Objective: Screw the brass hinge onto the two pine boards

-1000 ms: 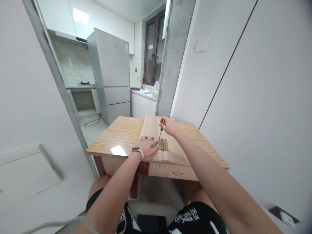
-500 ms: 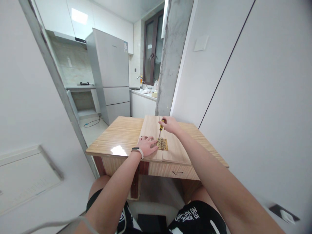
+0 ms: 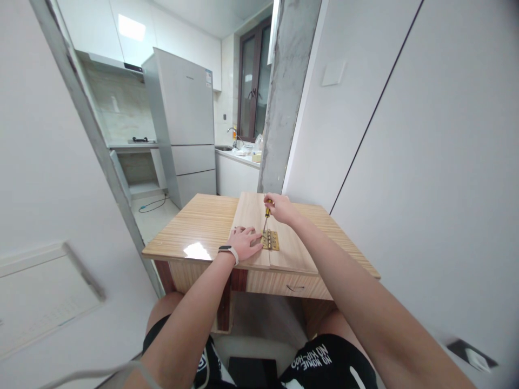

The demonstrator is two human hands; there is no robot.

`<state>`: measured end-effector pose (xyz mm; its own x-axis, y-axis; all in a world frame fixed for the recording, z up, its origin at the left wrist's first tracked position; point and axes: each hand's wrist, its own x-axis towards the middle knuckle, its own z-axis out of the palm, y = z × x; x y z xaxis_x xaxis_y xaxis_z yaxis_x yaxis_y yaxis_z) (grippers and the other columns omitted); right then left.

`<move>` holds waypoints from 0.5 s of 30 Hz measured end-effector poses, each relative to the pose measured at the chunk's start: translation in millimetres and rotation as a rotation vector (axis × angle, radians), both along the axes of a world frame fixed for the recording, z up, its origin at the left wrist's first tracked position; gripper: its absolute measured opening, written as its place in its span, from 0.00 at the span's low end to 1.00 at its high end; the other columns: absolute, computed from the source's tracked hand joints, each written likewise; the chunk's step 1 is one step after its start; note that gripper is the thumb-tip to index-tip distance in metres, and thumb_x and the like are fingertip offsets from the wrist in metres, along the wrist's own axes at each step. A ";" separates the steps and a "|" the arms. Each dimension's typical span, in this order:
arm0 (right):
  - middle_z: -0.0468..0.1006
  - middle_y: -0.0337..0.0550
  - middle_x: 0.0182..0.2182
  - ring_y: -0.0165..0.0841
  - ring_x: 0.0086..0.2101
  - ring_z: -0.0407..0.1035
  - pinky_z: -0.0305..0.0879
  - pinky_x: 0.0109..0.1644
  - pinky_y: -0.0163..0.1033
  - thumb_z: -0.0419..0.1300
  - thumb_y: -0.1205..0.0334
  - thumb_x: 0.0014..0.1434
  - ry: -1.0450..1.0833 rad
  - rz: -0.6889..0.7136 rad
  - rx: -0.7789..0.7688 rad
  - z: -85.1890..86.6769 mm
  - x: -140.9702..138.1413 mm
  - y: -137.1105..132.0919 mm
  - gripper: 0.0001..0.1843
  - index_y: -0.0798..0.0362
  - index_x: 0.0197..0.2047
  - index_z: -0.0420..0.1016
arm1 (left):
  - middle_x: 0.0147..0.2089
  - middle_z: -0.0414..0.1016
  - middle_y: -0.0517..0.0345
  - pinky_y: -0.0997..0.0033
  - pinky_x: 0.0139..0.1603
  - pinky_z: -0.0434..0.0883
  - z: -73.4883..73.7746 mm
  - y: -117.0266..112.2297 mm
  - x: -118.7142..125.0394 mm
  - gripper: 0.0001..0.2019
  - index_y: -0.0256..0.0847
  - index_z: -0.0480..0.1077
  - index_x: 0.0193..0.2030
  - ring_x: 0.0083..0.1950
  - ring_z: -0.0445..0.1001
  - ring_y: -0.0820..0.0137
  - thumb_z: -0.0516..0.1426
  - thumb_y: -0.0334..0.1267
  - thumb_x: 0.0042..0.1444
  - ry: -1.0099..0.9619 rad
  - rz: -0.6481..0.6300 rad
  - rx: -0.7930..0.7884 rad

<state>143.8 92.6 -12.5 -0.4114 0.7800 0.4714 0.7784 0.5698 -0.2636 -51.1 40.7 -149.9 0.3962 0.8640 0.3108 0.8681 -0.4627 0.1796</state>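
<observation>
A brass hinge (image 3: 270,240) lies across the seam between two pale wooden boards (image 3: 248,208) on the desk. My right hand (image 3: 279,207) is closed around the yellow-and-black handle of a screwdriver (image 3: 267,209), held nearly upright with its shaft pointing down. Its tip meets the upper left part of the hinge; any screw under it is too small to make out. My left hand (image 3: 245,243), with a banded watch at the wrist, lies flat on the left board. Its spread fingertips reach the hinge's left edge.
The wooden desk (image 3: 182,227) has a drawer with a metal handle (image 3: 295,287) on its near side, above my knees. White wall panels (image 3: 405,162) stand close on the right. Beyond the desk are a grey fridge (image 3: 190,108) and a kitchen counter (image 3: 239,156).
My right hand has shifted slightly on the screwdriver handle, its fingers and wrist turned a little. The left hand, boards and hinge stay in place.
</observation>
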 end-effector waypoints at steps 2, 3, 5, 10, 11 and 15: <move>0.83 0.44 0.41 0.30 0.37 0.75 0.64 0.46 0.33 0.54 0.71 0.69 -0.026 0.035 -0.072 3.6 3.0 2.4 0.13 0.52 0.50 0.76 | 0.70 0.66 0.64 0.45 0.63 0.63 -0.7 0.5 0.0 0.25 0.68 0.70 0.64 0.65 0.62 0.50 0.51 0.65 0.64 0.000 -0.002 0.004; 0.83 0.44 0.42 0.30 0.37 0.75 0.64 0.46 0.33 0.52 0.72 0.69 -0.041 0.041 -0.110 6.0 4.4 3.4 0.15 0.53 0.52 0.76 | 0.69 0.66 0.64 0.45 0.63 0.63 -1.1 0.7 0.0 0.25 0.68 0.70 0.64 0.65 0.62 0.49 0.51 0.65 0.64 0.000 -0.001 0.006; 0.83 0.45 0.41 0.30 0.37 0.76 0.65 0.46 0.33 0.52 0.72 0.69 -0.079 0.030 -0.160 11.5 6.4 4.2 0.16 0.53 0.54 0.76 | 0.70 0.66 0.64 0.45 0.63 0.63 -1.8 1.2 0.1 0.25 0.68 0.71 0.64 0.65 0.62 0.49 0.51 0.65 0.63 -0.001 0.005 0.008; 0.84 0.47 0.41 0.34 0.39 0.77 0.64 0.44 0.34 0.55 0.64 0.70 -0.192 -0.063 -0.114 23.2 3.1 -3.1 0.11 0.53 0.49 0.78 | 0.70 0.66 0.65 0.45 0.63 0.62 -3.0 1.9 0.0 0.25 0.69 0.70 0.64 0.66 0.62 0.49 0.51 0.65 0.63 -0.005 0.007 0.006; 0.84 0.49 0.42 0.35 0.40 0.77 0.64 0.44 0.35 0.56 0.60 0.70 -0.222 -0.091 -0.097 24.3 1.3 -5.5 0.12 0.54 0.48 0.79 | 0.70 0.65 0.65 0.45 0.64 0.62 -3.0 1.8 0.0 0.25 0.69 0.70 0.64 0.66 0.62 0.50 0.51 0.65 0.63 -0.006 0.008 0.004; 0.84 0.53 0.44 0.40 0.44 0.77 0.64 0.45 0.37 0.51 0.46 0.72 -0.316 -0.222 -0.044 23.1 -6.5 -13.9 0.23 0.53 0.46 0.81 | 0.71 0.65 0.65 0.45 0.64 0.61 -2.2 1.2 0.2 0.25 0.68 0.70 0.64 0.66 0.61 0.50 0.51 0.66 0.63 -0.004 0.018 -0.008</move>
<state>137.3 78.7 10.6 -0.3495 0.8831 0.3131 0.9283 0.3716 -0.0116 -50.9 41.9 -152.1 0.3790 0.8735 0.3054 0.8756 -0.4453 0.1870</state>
